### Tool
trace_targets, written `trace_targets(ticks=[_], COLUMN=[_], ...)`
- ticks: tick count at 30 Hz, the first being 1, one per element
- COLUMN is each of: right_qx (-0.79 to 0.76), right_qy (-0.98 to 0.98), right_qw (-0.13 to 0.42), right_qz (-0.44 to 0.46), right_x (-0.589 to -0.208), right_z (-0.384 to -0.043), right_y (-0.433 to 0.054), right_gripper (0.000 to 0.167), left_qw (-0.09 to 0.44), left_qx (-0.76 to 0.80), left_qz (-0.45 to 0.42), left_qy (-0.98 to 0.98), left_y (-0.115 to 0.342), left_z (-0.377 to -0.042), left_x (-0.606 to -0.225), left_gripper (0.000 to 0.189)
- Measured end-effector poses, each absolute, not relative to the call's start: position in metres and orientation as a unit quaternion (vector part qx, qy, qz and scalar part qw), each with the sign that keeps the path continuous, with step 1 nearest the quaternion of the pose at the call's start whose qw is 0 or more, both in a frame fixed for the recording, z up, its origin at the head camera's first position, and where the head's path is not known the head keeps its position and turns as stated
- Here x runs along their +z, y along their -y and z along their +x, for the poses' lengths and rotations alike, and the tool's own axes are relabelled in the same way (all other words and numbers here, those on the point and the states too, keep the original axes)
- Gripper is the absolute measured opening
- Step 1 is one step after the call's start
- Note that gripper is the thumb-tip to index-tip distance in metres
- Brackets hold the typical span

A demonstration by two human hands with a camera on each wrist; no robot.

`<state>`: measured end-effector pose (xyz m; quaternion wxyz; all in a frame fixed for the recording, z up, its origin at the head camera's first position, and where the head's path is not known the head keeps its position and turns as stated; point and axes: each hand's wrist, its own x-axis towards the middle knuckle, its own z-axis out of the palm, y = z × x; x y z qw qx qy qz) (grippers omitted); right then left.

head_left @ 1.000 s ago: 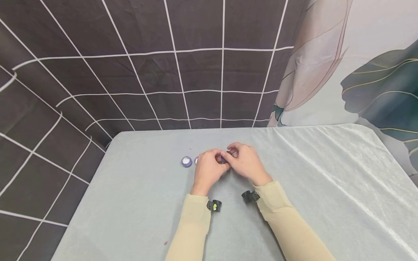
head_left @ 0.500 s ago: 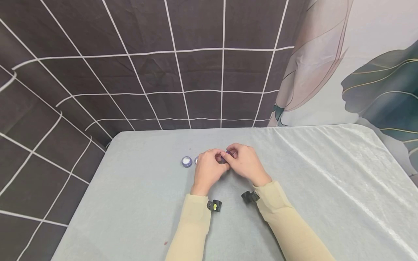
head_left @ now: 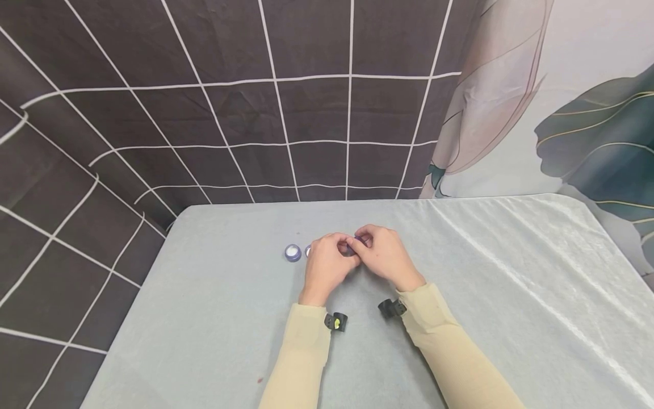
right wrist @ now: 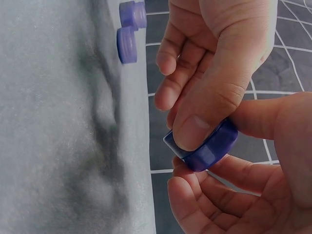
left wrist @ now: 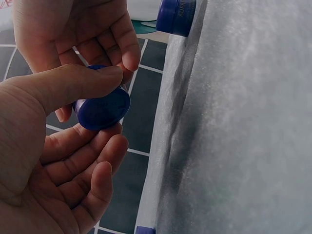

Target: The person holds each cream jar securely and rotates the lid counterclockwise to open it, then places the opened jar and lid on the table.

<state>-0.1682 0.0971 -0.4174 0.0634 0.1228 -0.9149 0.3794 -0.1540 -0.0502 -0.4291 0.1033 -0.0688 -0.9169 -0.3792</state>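
Dark gridded cloth (head_left: pixel 230 125) hangs across the far side, pale table cover (head_left: pixel 230 318) spread below. From my remote seat I see left hand (head_left: pixel 327 264) and right hand (head_left: pixel 387 255) both pinching one small blue pot (right wrist: pixel 212 152), thumbs and fingers on it, toward the table's far middle. Just left sit a white-topped pot (head_left: pixel 293 253) and a second pot (right wrist: pixel 127 46) (mostly hidden from above); lettered pot (left wrist: pixel 175 17) stands right.

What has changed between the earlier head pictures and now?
Nothing visibly moved; nothing was taken hold of or let go. The left hand and right hand still hold the small purple container together, and the leftmost white-centred container stays on the grey cloth.
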Motion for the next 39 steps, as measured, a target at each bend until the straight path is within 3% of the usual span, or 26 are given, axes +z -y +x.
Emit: trace_targets(ticks=[17,39], right_qx=[0.388,0.397], right_qy=[0.909,0.908], right_qw=[0.068,0.035], right_qz=[0.135,0.128], right_x=[-0.4169,-0.4133], right_z=[-0.1686,-0.1692], right_y=[-0.0989,-0.1007], right_gripper=[0.025,0.029], left_qw=[0.107,0.099], left_qx=[-0.371,-0.370], left_qz=[-0.077,-0.072], left_qy=[0.919,0.921], left_y=[0.0506,0.0495], left_z=[-0.1557,-0.1565], left_x=[-0.4292,-0.4306], left_gripper=[0.028,0.026])
